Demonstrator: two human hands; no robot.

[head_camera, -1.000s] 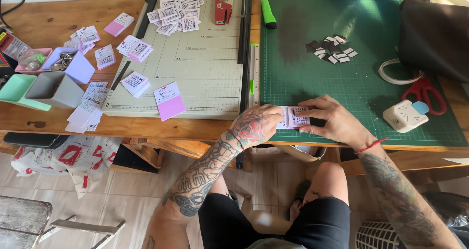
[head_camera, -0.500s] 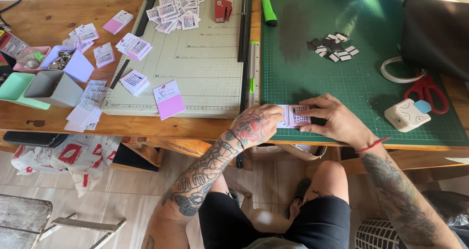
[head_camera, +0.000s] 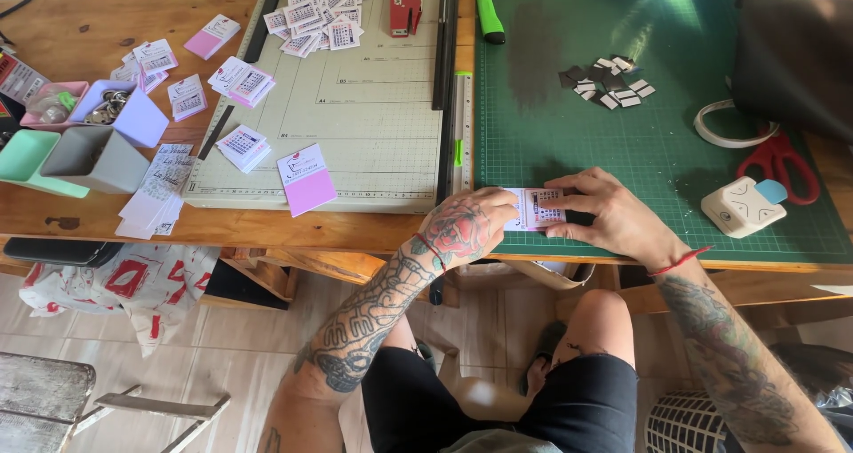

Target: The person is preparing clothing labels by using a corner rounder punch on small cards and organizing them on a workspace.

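Small flat paper card (head_camera: 537,209) between both hands' pinching fingers (head_camera: 569,231); ruled green mat (head_camera: 622,151) beneath

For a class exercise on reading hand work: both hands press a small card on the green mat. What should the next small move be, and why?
Probably press the small pink-edged card flat and square it. The left hand and right hand pinch it from either side at the near edge of the green cutting mat, so steadying it there seems the natural next step.

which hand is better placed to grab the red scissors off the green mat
Right, probably. The right hand rests on the small card nearer the red scissors; the left hand lies on the card's far side, so it would have to cross over.
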